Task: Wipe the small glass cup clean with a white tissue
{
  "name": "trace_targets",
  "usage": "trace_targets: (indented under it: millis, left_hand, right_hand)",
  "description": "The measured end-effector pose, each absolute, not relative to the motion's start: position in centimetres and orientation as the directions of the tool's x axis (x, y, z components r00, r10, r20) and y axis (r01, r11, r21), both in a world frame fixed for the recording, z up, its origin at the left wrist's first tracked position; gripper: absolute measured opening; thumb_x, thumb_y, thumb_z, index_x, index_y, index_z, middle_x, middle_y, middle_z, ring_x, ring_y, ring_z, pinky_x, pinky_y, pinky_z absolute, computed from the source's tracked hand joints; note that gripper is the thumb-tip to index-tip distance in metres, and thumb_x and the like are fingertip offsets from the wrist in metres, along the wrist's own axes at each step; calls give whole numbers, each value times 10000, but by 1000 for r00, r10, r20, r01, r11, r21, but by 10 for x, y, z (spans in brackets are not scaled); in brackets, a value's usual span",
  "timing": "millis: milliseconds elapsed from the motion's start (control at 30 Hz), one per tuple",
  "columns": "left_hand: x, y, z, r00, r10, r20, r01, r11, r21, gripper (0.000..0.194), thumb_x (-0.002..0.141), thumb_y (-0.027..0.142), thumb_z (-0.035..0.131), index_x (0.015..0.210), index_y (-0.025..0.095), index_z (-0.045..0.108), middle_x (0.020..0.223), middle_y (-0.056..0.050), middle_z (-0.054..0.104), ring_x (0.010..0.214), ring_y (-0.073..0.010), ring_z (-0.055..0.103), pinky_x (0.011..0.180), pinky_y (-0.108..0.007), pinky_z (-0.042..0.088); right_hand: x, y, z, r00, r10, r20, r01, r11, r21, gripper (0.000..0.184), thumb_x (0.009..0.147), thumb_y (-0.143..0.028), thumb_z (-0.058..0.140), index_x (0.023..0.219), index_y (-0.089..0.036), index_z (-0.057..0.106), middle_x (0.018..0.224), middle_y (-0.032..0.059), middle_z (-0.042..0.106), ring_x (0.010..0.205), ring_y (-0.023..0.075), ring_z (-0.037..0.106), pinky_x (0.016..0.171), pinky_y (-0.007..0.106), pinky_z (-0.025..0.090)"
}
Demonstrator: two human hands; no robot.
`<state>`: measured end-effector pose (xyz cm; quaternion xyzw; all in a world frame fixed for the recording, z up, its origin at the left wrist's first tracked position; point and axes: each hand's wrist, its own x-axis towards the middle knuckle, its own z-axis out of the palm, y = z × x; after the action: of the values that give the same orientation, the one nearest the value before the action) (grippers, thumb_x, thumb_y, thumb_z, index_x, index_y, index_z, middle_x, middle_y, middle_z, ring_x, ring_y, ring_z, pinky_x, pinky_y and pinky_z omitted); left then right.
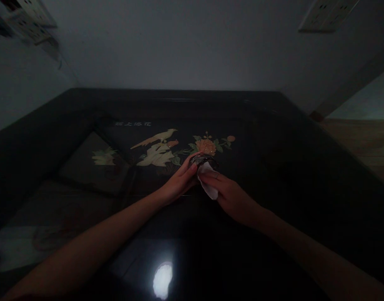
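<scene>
Forearms point(113, 232) low; left hand point(182, 175) holds dark glassy object point(202, 159), centre; right hand point(232, 196) pinches white tissue point(208, 189) at its lower right.

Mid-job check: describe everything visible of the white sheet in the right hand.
The thin, crumpled white sheet looks soft; whether it is cloth or paper I can't tell. The right hand pinches it, fingers crossing its middle. Its upper part lies against the dark, glossy object in the left hand; its lower flap shows below the fingers. It appears over the glossy black tabletop.
</scene>
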<state>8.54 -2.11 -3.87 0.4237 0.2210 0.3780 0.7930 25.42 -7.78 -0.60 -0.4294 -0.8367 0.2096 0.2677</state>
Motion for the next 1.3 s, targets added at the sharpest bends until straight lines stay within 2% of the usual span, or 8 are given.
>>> trace_targets:
  millis: [133,300,467,700,833,1000,1200,1300]
  left_hand:
    - [86,-21,-37,611,791,-37,-413,358,837,515,840,438,634,1301,282,463,1330,-66,522,1209,-253,486,936,-329,426]
    - [86,-20,-38,612,790,-35,-416,360,835,521,838,442,636,1303,287,462,1335,-68,517,1210,-259,484,946,-349,425]
    - [84,-21,-38,625,780,-37,-405,364,839,508,844,439,630,1304,295,468,1337,-68,515,1203,-249,483,951,-339,413]
    - [87,-22,-35,608,793,-46,-423,372,826,480,837,429,642,1268,276,496,1284,-62,536,1089,-209,534,864,-298,452]
    - [89,-23,-32,600,798,-48,-434,376,818,479,832,426,646,1261,271,497,1249,-54,551,1059,-190,546,850,-286,460]
    - [88,-23,-33,602,795,-76,-407,388,827,508,820,429,660,1276,284,487,1283,-53,549,1135,-221,525,902,-303,434]
    - [86,-21,-34,611,788,-73,-399,387,831,503,832,423,649,1285,287,480,1345,-57,514,1206,-238,488,947,-313,411]
    - [86,-21,-33,605,794,-59,-406,371,835,502,837,437,638,1287,277,482,1318,-65,532,1201,-243,491,947,-323,413]
  right_hand:
    - [251,-80,0,-439,878,190,476,407,-779,589,753,7,375,1292,-169,532,1325,89,579,1220,201,545,1029,393,452]
    - [249,-82,0,-442,869,224,474,438,-764,627,752,3,384,1341,-190,479,1348,82,559,1244,207,523,1035,415,444]
    - [258,-79,2,-518,833,196,636,528,-562,558,767,22,388,1270,-158,551,1308,112,589,1220,215,545,1028,441,452]
    - [259,-78,3,-583,779,230,789,610,-65,399,875,-24,438,1233,-118,586,1288,143,600,1207,273,544,1007,490,452]
    - [258,-79,0,-569,783,251,812,583,23,364,896,-58,458,1239,-99,575,1281,160,601,1186,281,554,1011,503,442]
    - [254,-80,-2,-561,803,202,799,589,-122,396,883,-46,457,1268,-73,547,1286,182,586,1221,285,523,1002,442,472]
    - [246,-84,6,-463,857,227,628,498,-598,316,909,-87,443,1186,-146,582,1200,118,633,1127,220,590,989,386,487]
    - [242,-85,10,-421,882,214,510,425,-748,273,932,-114,439,1148,-181,591,1155,94,654,1044,191,630,924,353,525]
